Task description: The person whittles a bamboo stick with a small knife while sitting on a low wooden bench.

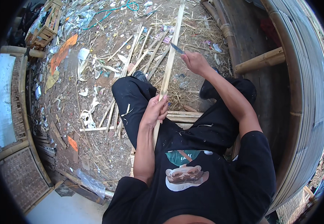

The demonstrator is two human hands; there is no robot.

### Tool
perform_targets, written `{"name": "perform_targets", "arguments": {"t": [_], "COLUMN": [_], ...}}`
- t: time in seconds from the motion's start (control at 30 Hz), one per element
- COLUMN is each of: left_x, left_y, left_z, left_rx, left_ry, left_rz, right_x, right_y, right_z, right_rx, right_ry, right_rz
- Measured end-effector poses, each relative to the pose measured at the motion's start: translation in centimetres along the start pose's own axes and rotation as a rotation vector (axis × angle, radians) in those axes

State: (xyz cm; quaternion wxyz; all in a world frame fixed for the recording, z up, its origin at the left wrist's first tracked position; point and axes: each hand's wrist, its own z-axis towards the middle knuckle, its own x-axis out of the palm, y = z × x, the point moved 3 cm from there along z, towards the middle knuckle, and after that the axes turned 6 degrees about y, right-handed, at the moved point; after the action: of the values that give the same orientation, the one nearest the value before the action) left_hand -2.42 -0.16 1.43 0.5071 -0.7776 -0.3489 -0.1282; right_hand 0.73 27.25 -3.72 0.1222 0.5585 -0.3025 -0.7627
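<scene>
While the pale strip [168,72] is clasped by closed left fingers [163,111], extending both ways beyond them, a knife [178,49] is held in curled right fingers [188,60], its blade overlapping the strip.

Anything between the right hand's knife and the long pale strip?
Nothing visible does: the knife in the right hand overlaps the strip in this view, though contact is unclear. The left hand grips it nearer the body.
</scene>
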Motion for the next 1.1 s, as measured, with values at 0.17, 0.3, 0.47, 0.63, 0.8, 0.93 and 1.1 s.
{"name": "perform_targets", "arguments": {"t": [0.17, 0.3, 0.47, 0.63, 0.8, 0.93, 1.1], "left_x": [1.2, 0.8, -0.2, 0.3, 0.1, 0.0, 0.0], "left_y": [-0.7, 0.0, 0.2, 0.0, 0.6, 0.8, 0.8], "left_z": [-0.4, 0.6, 0.6, 0.9, 1.0, 1.0, 1.0], "left_rx": [-0.001, -0.021, 0.003, -0.006, 0.025, 0.044, 0.025], "left_ry": [0.129, 0.029, -0.056, -0.102, -0.153, -0.166, -0.197], "left_rz": [-0.024, 0.028, 0.076, 0.13, 0.247, 0.288, 0.351], "right_x": [-2.3, -2.4, -4.0, -0.6, 1.4, 1.7, 1.0], "right_y": [-2.1, -1.4, 3.7, 8.5, 9.4, 9.1, 6.2], "right_z": [0.8, 0.3, -1.2, -4.9, -5.9, -5.7, -3.9], "right_rx": [0.316, 0.482, 0.221, -0.002, -0.115, -0.143, -0.102], "right_ry": [-0.122, -0.341, -0.11, 0.246, 0.325, 0.341, 0.245], "right_rz": [0.074, 0.317, 0.332, 0.128, 0.058, -0.01, -0.074]}}
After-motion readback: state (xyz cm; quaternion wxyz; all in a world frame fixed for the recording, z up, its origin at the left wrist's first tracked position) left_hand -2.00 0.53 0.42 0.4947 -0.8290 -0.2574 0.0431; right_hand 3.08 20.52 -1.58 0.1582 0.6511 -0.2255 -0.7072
